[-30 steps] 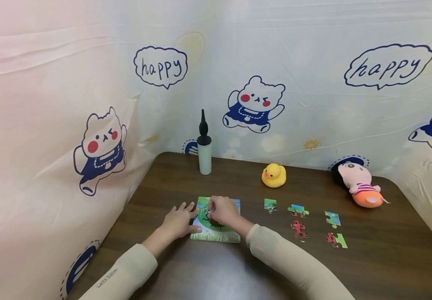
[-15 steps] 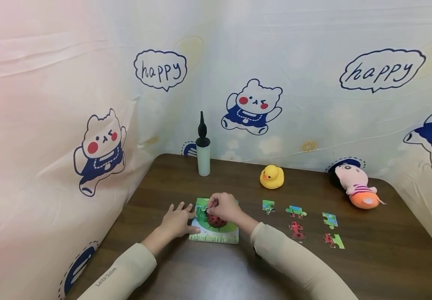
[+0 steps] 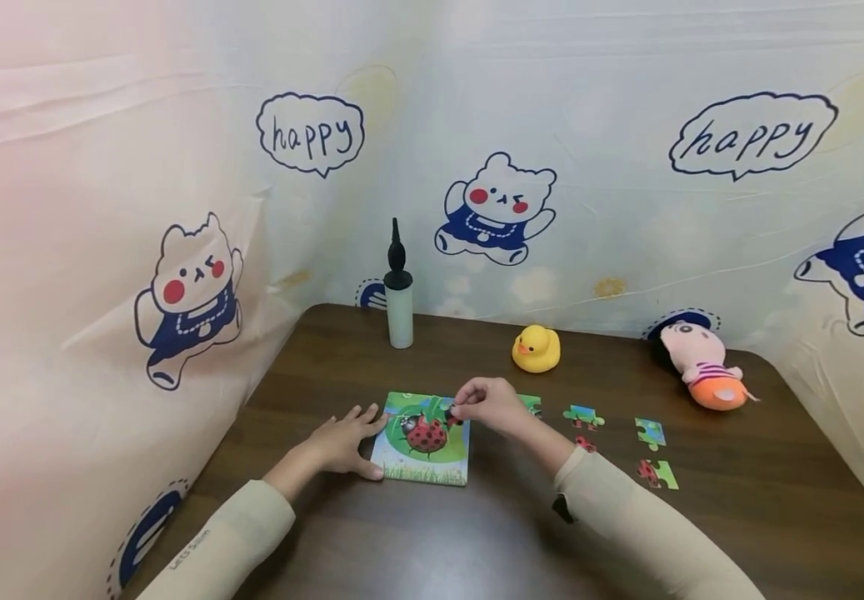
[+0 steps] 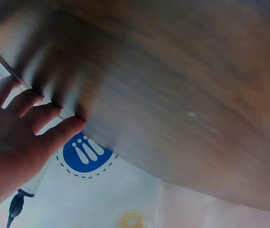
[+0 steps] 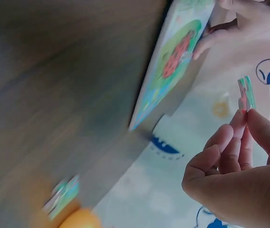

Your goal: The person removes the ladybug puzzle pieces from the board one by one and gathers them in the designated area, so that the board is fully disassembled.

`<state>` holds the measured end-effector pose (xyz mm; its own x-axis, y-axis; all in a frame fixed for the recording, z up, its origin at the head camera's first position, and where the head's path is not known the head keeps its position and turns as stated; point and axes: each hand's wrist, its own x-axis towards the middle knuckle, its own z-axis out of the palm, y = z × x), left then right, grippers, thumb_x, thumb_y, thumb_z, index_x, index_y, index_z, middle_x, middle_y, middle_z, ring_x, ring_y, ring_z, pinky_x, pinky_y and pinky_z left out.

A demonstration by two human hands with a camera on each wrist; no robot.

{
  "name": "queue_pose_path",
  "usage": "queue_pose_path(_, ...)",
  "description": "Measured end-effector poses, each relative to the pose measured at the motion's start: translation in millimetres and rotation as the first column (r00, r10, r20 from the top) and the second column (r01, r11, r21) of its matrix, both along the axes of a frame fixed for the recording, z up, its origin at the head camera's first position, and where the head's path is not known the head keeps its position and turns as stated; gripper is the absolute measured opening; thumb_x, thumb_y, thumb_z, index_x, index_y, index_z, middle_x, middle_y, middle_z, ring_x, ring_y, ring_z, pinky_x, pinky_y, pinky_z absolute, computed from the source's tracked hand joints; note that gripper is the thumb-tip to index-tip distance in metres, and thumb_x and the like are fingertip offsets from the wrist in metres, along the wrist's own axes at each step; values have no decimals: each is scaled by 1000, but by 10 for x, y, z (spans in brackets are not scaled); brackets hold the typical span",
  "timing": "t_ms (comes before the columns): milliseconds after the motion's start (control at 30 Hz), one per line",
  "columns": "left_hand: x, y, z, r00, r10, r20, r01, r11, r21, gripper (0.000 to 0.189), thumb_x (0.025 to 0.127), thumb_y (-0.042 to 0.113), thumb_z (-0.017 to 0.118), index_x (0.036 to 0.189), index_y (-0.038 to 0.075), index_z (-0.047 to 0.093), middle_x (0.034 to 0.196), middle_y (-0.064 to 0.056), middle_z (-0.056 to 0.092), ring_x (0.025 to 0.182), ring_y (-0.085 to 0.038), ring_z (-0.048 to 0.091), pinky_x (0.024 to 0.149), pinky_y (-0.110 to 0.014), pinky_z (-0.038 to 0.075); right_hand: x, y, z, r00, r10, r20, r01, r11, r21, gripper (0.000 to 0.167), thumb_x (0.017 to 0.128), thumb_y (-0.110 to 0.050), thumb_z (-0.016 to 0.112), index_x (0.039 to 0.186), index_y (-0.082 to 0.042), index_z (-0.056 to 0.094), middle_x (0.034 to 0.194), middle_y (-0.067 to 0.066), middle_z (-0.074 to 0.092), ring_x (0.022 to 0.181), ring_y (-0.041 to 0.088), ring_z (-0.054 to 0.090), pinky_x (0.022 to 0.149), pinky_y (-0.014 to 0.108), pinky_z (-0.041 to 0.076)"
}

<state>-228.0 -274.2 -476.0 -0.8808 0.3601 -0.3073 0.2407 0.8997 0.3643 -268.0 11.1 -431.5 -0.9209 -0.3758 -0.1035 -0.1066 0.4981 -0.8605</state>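
A square puzzle board (image 3: 420, 471) with a ladybug picture lies on the table. My left hand (image 3: 342, 442) rests at its left edge with fingers spread; in the left wrist view that hand (image 4: 21, 133) shows extended fingers by the tabletop. Above the board's right edge, my right hand (image 3: 495, 407) pinches a small jigsaw piece (image 3: 448, 412) between thumb and fingers. In the right wrist view the green and reddish piece (image 5: 246, 95) stands up on edge from the fingertips, clear of the board. Whether it is a single piece I cannot tell.
Several loose jigsaw pieces lie at the right, among them a blue-green one (image 3: 651, 433) and a red-green one (image 3: 658, 473). Behind stand a hand pump (image 3: 400, 317) and a yellow rubber duck (image 3: 536, 350). A plush doll (image 3: 705, 367) lies at the back right.
My right hand has moved right from the board's middle to its right edge, uncovering the ladybug picture, with the jigsaw piece in its fingers. The left hand stays at the board's left edge.
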Motion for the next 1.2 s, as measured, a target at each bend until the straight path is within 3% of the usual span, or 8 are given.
queue_pose_path(200,11,-2,-10,1000,26,5,-26,1000,-14,95,70,58,73,148,22,31,156,-8,18,143,-36,13,106,-63,17,19,424,-60,997,-53,48,51,997,53,12,82,-15,74,87,-7,67,78,3,64,72,16,57,69,30,47)
queue_pose_path(300,-8,1,45,999,29,13,-29,999,-28,95,70,58,73,148,21,32,156,-9,18,143,-36,13,106,-63,17,21,614,-116,993,-77,92,74,996,40,13,82,-13,73,88,-3,65,78,4,65,74,16,58,74,32,47)
queue_pose_path(433,11,-4,70,999,28,16,-27,999,-27,95,71,58,73,148,20,32,156,-10,18,142,-38,13,106,-64,16,59,749,-221,985,-104,139,101,994,30,12,82,-9,73,87,-1,65,76,4,65,74,17,60,79,37,48)
queue_pose_path(567,18,21,65,999,30,18,-29,1000,-9,95,70,59,73,148,20,33,156,-11,18,142,-38,13,106,-64,16,86,847,-305,980,-144,139,137,989,59,9,81,-6,72,84,-2,65,75,4,64,73,19,60,75,37,49)
queue_pose_path(867,-11,39,29,999,38,27,-38,999,-22,97,69,60,72,148,21,32,156,-11,17,142,-38,12,106,-64,17,55,1011,-372,986,-164,41,154,971,182,7,80,-4,72,78,-2,66,68,3,63,67,19,58,58,28,43)
queue_pose_path(1033,-21,63,43,998,47,35,-47,999,-23,97,69,59,73,148,20,32,156,-10,17,142,-38,12,106,-65,16,30,1048,-433,988,-109,-109,137,944,301,10,78,-4,72,71,-7,66,62,-2,61,58,13,53,54,26,43)
queue_pose_path(1200,3,85,26,998,55,38,-54,998,-21,98,68,59,73,148,20,31,157,-10,17,142,-38,11,106,-64,16,-11,1046,-445,973,-52,-223,135,918,374,13,76,-6,74,67,-9,65,58,-5,59,55,11,51,52,26,42)
